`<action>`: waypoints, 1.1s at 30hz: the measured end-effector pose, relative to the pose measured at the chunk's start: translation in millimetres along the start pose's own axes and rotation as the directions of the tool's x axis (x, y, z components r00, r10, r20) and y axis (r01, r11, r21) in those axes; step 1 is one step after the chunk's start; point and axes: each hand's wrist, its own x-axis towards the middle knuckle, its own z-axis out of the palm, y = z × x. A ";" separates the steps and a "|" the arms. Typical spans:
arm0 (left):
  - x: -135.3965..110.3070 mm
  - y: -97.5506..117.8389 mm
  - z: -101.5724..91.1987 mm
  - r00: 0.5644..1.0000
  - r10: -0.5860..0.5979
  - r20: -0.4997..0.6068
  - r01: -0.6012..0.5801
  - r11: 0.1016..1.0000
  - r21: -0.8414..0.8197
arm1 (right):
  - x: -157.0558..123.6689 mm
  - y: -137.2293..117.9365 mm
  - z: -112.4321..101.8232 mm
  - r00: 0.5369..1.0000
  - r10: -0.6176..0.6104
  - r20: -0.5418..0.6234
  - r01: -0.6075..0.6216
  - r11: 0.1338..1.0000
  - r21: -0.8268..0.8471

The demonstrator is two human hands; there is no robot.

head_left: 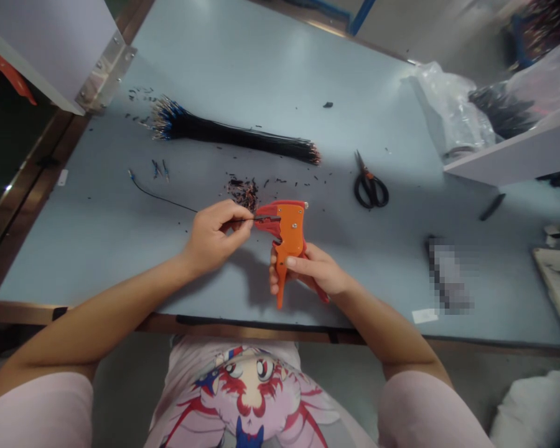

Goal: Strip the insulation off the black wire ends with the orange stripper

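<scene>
My left hand (219, 236) pinches a thin black wire (168, 200) close to one end. The wire trails left across the table to a blue-and-metal connector (131, 176). Its near end reaches the jaws of an orange and red wire stripper (292, 227). My right hand (310, 270) is wrapped round the stripper's handles, thumb on the orange side. Just behind the jaws lies a small heap of black insulation scraps and copper-coloured bits (243, 191). Whether the jaws are clamped on the wire I cannot tell.
A long bundle of black wires (233, 137) lies farther back, blue connectors at its left end. Scissors (371, 185) rest to the right. Several loose connectors (160, 169) lie left. Plastic bags (457, 106) and a blurred-out object (450, 274) are at right. Panels (51, 50) flank the table.
</scene>
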 end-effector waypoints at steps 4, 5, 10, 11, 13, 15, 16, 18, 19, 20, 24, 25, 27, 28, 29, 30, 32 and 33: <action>0.5 1.6 -1.3 1.000 0.004 -0.011 -0.004 1.000 0.022 | 0.4 0.9 0.1 0.999 0.009 -0.041 -0.009 1.000 -0.006; 0.7 2.1 -1.7 1.000 0.005 -0.010 -0.005 1.000 0.027 | 0.5 0.9 0.0 0.999 0.012 -0.051 -0.013 1.000 -0.007; 0.9 2.5 -2.7 1.000 0.021 -0.004 -0.021 0.999 0.031 | 0.3 -0.1 0.2 0.999 0.013 -0.041 -0.014 1.000 -0.014; 0.8 2.2 -2.6 1.000 0.025 -0.004 -0.025 0.999 0.029 | 0.2 -0.2 0.3 0.999 0.014 -0.038 -0.014 1.000 -0.010; 0.8 1.3 -2.2 0.999 0.034 -0.007 -0.034 0.999 0.028 | 0.0 -0.3 0.4 0.999 0.015 -0.035 -0.015 1.000 -0.004; 0.7 0.5 -1.8 0.999 0.044 -0.009 -0.043 0.998 0.038 | -0.1 -0.2 0.6 0.999 0.014 -0.029 -0.014 1.000 -0.004; 0.7 0.2 -1.7 0.999 0.048 -0.010 -0.048 0.998 0.043 | -0.2 -0.1 0.7 1.000 0.012 -0.026 -0.012 1.000 -0.006; 0.7 -0.1 -1.5 0.998 0.057 -0.011 -0.056 0.997 0.047 | -0.2 0.2 1.1 1.000 0.009 -0.023 -0.010 1.000 -0.010; 0.7 -0.1 -1.4 0.998 0.061 -0.011 -0.060 0.997 0.047 | -0.2 0.3 1.3 1.000 0.009 -0.023 -0.010 1.000 -0.015; 0.7 -0.1 -1.4 0.998 0.065 -0.013 -0.064 0.997 0.045 | -0.2 0.4 1.4 1.000 0.009 -0.024 -0.010 1.000 -0.020; 0.4 -0.1 -1.3 0.998 0.060 -0.007 -0.059 0.997 0.042 | -0.7 0.3 1.8 0.999 0.018 -0.027 -0.019 0.999 -0.032; 0.4 -0.2 -1.3 0.999 0.053 -0.005 -0.053 0.998 0.043 | -0.8 0.2 1.9 0.999 0.020 -0.029 -0.021 0.999 -0.033; 0.3 -0.4 -1.5 0.999 0.045 -0.003 -0.045 0.998 0.050 | -0.8 0.1 2.5 0.999 0.024 -0.032 -0.025 0.999 -0.036; 0.4 -0.4 -1.6 0.999 0.040 0.001 -0.040 0.998 0.056 | -0.7 0.2 2.9 0.999 0.023 -0.034 -0.025 0.999 -0.039; 0.4 -0.5 -1.8 0.999 0.037 0.008 -0.038 0.997 0.064 | -0.4 0.5 3.4 0.999 0.021 -0.039 -0.023 0.999 -0.041; 0.5 -0.4 -2.0 0.999 0.035 0.017 -0.036 0.996 0.076 | 0.0 1.0 3.9 0.999 0.016 -0.047 -0.018 0.999 -0.042; 0.6 0.0 -2.3 0.999 0.032 0.031 -0.035 0.994 0.102 | 0.9 2.5 5.0 0.998 0.004 -0.063 -0.006 0.999 -0.039; 0.5 0.3 -2.3 0.999 0.029 0.034 -0.033 0.993 0.114 | 1.4 3.3 5.5 0.998 0.000 -0.068 -0.003 0.999 -0.038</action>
